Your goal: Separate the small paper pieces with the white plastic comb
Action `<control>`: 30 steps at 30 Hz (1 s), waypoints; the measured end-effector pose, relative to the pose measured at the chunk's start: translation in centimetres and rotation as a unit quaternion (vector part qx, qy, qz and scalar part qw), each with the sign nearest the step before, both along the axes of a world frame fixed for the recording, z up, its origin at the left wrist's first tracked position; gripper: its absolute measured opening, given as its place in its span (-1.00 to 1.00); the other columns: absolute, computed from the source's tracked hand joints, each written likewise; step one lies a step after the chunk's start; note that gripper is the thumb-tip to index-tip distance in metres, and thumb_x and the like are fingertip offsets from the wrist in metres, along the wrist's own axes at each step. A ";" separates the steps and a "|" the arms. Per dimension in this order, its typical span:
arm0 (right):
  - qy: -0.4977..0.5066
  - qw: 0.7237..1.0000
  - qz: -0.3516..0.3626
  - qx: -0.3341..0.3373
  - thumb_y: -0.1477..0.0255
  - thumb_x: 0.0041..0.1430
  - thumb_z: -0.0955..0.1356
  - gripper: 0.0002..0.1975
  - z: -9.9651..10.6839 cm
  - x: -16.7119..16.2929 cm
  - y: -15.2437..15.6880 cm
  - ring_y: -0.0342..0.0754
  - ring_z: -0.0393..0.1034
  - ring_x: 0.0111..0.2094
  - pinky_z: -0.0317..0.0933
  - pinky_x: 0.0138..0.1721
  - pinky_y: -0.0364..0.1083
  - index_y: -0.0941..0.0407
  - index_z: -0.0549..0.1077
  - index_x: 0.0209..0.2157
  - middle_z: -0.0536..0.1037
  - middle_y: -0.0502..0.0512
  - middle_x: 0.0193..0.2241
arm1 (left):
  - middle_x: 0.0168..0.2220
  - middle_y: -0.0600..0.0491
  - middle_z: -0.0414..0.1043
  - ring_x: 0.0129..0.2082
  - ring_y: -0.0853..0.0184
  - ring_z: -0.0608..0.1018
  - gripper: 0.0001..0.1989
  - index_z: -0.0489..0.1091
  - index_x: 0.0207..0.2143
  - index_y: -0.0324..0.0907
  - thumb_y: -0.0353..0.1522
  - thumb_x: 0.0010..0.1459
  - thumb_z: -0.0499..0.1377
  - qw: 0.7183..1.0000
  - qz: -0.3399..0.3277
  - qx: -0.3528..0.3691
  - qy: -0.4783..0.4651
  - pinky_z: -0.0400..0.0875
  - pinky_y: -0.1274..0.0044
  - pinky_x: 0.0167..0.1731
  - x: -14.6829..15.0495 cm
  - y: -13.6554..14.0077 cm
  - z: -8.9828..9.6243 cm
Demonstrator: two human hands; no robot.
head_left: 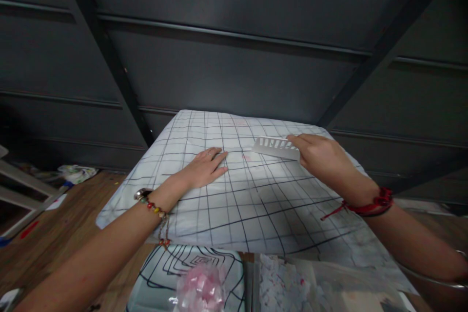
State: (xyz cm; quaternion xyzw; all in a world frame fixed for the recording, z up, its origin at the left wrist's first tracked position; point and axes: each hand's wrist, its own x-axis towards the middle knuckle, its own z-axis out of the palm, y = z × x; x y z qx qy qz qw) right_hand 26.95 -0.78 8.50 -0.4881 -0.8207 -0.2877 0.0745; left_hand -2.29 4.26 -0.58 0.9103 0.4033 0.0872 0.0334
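My left hand (204,168) lies flat on a white cloth with dark grid lines (234,204), fingers spread and holding nothing. The cloth covers a table against a dark panelled wall. To the right, my right hand (321,161) is closed around the right end of a flat, pale grey piece with a row of slanted slots (274,147), which looks like a scraper. The piece is tilted close to the cloth; whether its lower edge touches the cloth I cannot tell. Part of its right end is hidden by my fingers. Faint pinkish marks show on the cloth near it.
Below the table's near edge is a stool with a dark-lined patterned cover (146,282), bearing a pink thing in clear plastic (201,287). Beside it stands a clear container (256,282) with paper-like scraps. A pale chair frame (25,180) is at left. The dark wall (234,73) borders the far edge.
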 end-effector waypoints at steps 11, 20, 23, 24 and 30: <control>0.057 0.996 0.075 -0.002 0.70 0.02 0.16 -0.57 -0.1 -0.6 0.0 -0.02 0.43 -0.24 0.31 -0.17 -0.05 0.21 0.42 -0.09 0.55 0.18 -0.25 | 0.20 -0.25 0.06 0.18 0.02 0.17 -0.46 0.02 0.21 -0.29 -0.13 0.34 -0.19 1.000 0.002 -0.007 0.000 0.07 0.23 0.11 0.0 -0.1 0.3; 0.122 0.989 0.079 -0.001 0.62 0.11 0.15 -0.65 -0.5 1.7 -0.4 -0.02 0.45 -0.24 0.32 -0.19 -0.05 0.19 0.44 -0.13 0.56 0.16 -0.26 | 0.20 -0.21 0.07 0.18 0.04 0.16 -0.48 0.04 0.20 -0.26 -0.14 0.33 -0.17 1.000 0.002 -0.007 -0.011 0.06 0.23 0.12 0.0 -0.1 0.1; 0.122 0.991 0.036 0.037 0.58 0.12 0.15 -0.67 0.0 3.4 -0.3 0.00 0.46 -0.28 0.33 -0.24 -0.05 0.20 0.45 -0.16 0.56 0.17 -0.31 | 0.20 -0.22 0.08 0.19 0.03 0.15 -0.49 0.04 0.20 -0.27 -0.15 0.34 -0.17 1.000 0.003 -0.007 -0.012 0.06 0.21 0.13 0.0 -0.1 0.2; 0.114 0.992 0.033 0.041 0.58 0.11 0.16 -0.67 0.0 3.8 -0.3 0.01 0.46 -0.28 0.33 -0.24 -0.05 0.21 0.45 -0.17 0.56 0.18 -0.31 | 0.21 -0.23 0.07 0.19 0.03 0.15 -0.48 0.03 0.21 -0.28 -0.15 0.34 -0.17 1.000 0.004 -0.010 -0.008 0.06 0.21 0.13 0.1 -0.1 0.2; 0.055 0.998 0.031 0.027 0.66 0.02 0.16 -0.61 -1.3 4.5 -0.4 0.00 0.46 -0.31 0.34 -0.26 -0.05 0.22 0.45 -0.15 0.57 0.17 -0.31 | 0.22 -0.23 0.06 0.21 0.01 0.13 -0.48 0.01 0.22 -0.27 -0.15 0.34 -0.16 1.000 0.005 -0.014 -0.004 0.06 0.19 0.12 0.1 -0.2 0.3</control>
